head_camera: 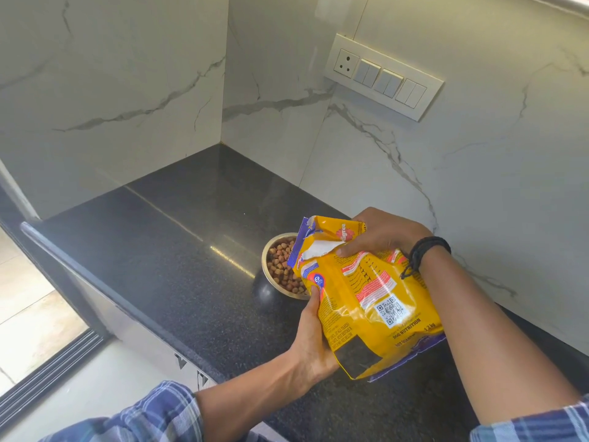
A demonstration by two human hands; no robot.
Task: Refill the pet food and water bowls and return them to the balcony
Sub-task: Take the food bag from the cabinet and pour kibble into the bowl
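Note:
A yellow dog food bag [369, 298] with a torn purple top is held tilted over the counter, its open mouth pointing left above a steel bowl [267, 254]. The bowl stands on the black counter and holds brown kibble [280, 266]; the bag hides its right side. My left hand [314, 339] grips the bag's lower left side from beneath. My right hand [382, 234], with a black band on the wrist, grips the bag's upper part near the opening. No water bowl is in sight.
The black granite counter [178, 250] runs into a corner of white marble walls. A switch panel with a socket [382, 76] is on the right wall. The counter's front edge drops to a tiled floor and a sliding door track [54, 365] at the left.

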